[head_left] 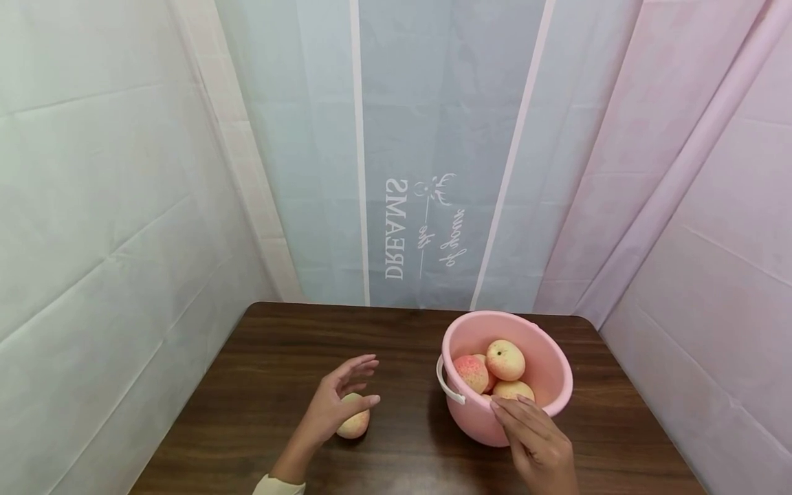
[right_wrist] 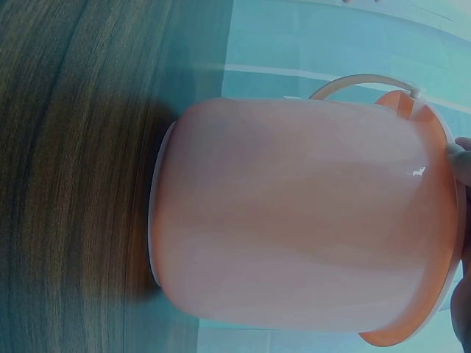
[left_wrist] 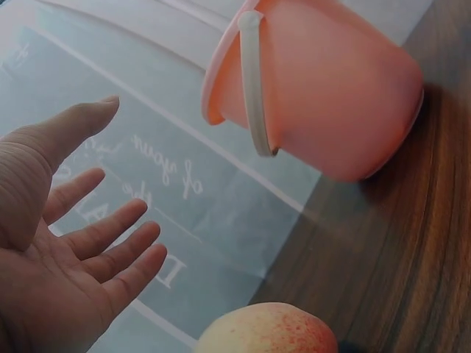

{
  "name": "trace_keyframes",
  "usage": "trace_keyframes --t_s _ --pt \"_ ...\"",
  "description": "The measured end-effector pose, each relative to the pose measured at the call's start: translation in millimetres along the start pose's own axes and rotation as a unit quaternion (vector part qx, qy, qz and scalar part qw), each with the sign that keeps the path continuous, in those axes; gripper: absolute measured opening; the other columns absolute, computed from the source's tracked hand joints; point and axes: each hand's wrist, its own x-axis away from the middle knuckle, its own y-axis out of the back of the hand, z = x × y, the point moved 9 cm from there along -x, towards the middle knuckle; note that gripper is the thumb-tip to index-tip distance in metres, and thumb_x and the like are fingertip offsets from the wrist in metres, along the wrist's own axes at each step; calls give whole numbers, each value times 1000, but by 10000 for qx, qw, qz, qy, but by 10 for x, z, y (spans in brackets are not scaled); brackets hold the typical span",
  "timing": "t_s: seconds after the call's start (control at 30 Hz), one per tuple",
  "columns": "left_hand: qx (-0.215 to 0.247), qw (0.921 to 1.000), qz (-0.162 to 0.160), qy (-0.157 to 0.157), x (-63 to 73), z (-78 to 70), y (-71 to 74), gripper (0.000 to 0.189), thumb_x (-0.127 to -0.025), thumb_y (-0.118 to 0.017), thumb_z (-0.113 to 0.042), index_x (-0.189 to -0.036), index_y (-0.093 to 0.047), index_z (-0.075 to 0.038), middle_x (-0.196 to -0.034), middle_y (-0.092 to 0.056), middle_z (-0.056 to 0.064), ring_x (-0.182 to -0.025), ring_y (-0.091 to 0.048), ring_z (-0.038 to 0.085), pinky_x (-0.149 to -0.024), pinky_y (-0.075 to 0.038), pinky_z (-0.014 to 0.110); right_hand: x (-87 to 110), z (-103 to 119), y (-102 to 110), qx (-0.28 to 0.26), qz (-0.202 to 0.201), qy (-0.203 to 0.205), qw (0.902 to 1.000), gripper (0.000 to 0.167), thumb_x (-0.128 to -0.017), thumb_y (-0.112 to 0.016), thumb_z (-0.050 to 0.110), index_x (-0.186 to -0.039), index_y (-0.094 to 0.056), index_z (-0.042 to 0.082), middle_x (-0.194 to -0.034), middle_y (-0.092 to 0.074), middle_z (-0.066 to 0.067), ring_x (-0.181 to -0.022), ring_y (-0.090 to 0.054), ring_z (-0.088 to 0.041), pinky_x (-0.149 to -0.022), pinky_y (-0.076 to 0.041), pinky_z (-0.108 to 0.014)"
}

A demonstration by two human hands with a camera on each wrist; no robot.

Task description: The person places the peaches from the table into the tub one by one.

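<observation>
A pink bucket (head_left: 470,416) stands upright on the table, with several yellow and red peaches (head_left: 506,360) inside. Its white handle (head_left: 447,383) hangs down on the left side. My right hand (head_left: 540,440) grips the near rim of the bucket; in the right wrist view the thumb (right_wrist: 461,163) lies on the rim. Left of the bucket, one peach (head_left: 354,425) rests on the table, partly hidden behind my left hand (head_left: 331,405). That hand holds nothing, its fingers spread and apart from the thumb, close over the peach. The left wrist view shows the palm facing the bucket side.
The dark wooden table (head_left: 297,344) runs back to a hanging grey-blue cloth (head_left: 445,124) with white printed lettering. Pale cloth walls (head_left: 111,206) close in the left and right sides.
</observation>
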Motion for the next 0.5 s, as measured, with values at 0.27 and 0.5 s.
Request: trace_keyframes --t_s 0.27,0.5 --pt "-15 9999 49 157 37 51 7 60 -90 -79 -13 -143 -54 -23 -142 -59 1 -132 -51 36 -105 -46 49 5 -11 4 -21 43 -55 10000 25 -100 -64 11 -94 -77 -10 -99 -75 -21 -103 -71 -23 -106 -46 -32" --pt "-177 9997 -1 190 54 76 37 61 -88 -81 -15 -143 -55 -25 -141 -59 -1 -132 -50 36 -105 -46 51 -9 -2 7 -2 56 -82 10000 26 -100 -64 11 -94 -77 -10 -99 -75 -21 -100 -71 -25 -106 -46 -31"
